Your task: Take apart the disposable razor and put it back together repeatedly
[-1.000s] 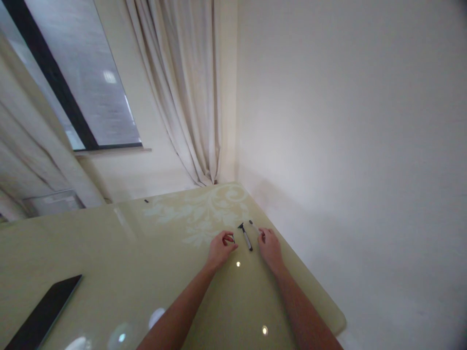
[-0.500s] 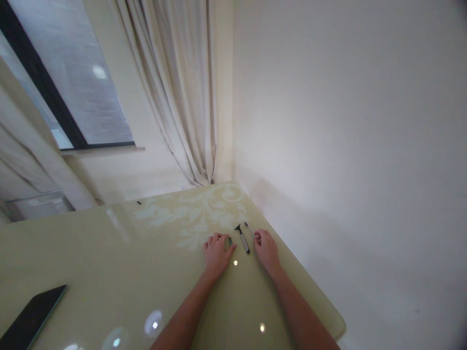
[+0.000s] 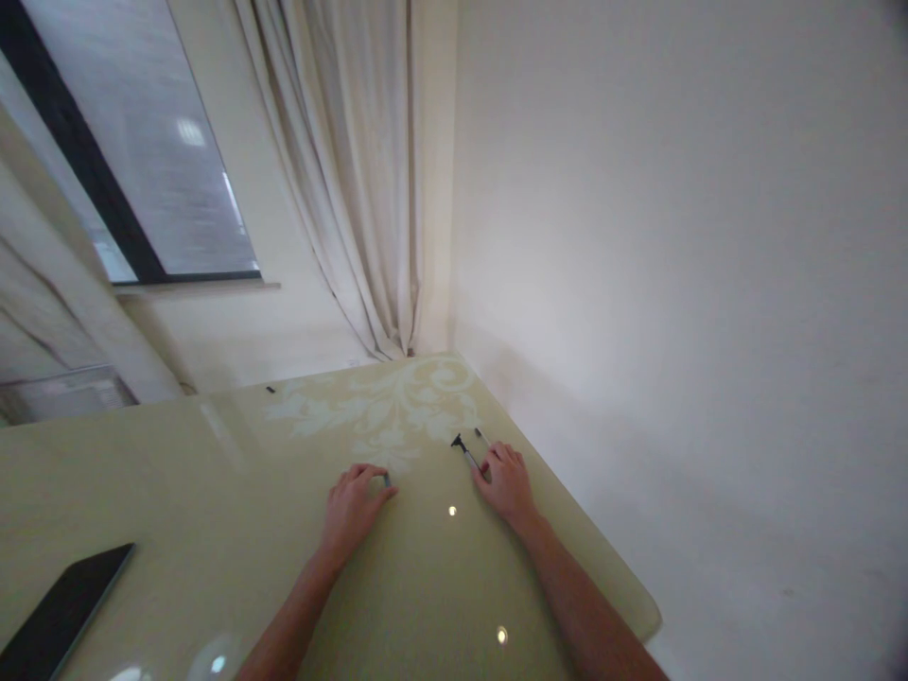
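My left hand (image 3: 353, 506) has thumb and fingertips closed around a small, short greyish object (image 3: 387, 480), too small to name, over the table. Further right lies a razor (image 3: 466, 452) with a black head and grey handle. My right hand (image 3: 508, 484) covers the lower end of that handle, thumb and fingers closed on it. Just beyond the fingers pokes out a thin pale stick with a dark tip (image 3: 479, 433), its other end hidden under the hand.
The glossy greenish table (image 3: 234, 530) has a white leaf pattern near its far corner. A black flat panel (image 3: 67, 610) lies at the left. A small dark piece (image 3: 270, 389) is by the far edge. A wall (image 3: 638, 331) borders the right side; a curtain (image 3: 355, 189) hangs behind.
My left hand has moved left, carrying the small object away from the razor. My right hand has shifted slightly left onto the razor's handle, which was uncovered before.
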`<act>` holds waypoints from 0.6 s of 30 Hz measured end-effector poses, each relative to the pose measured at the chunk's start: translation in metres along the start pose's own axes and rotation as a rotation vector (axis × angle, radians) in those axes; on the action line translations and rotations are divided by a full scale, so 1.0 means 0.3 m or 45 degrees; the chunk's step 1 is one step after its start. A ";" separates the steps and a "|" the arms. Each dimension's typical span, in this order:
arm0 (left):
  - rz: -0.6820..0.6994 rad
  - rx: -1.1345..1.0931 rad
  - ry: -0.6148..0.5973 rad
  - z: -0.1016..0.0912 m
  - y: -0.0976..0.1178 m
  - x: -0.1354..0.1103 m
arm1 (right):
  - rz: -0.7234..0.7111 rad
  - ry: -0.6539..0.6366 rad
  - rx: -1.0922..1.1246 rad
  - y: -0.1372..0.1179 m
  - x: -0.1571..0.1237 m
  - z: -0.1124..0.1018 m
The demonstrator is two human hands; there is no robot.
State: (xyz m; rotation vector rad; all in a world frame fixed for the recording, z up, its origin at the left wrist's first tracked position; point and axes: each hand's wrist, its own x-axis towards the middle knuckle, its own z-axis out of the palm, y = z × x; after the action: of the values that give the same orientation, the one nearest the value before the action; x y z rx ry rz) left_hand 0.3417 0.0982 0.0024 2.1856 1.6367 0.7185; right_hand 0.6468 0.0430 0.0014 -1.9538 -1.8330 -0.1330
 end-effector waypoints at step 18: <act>-0.207 0.275 0.134 -0.191 -0.335 -0.161 | -0.058 -0.181 0.320 -0.808 -0.015 0.247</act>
State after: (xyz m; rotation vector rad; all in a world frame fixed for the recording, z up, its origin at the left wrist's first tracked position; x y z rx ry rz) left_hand 0.2186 0.0790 -0.0134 2.1545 2.0025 0.6470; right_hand 0.3947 0.0703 -0.0036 -1.7867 -1.8815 0.2182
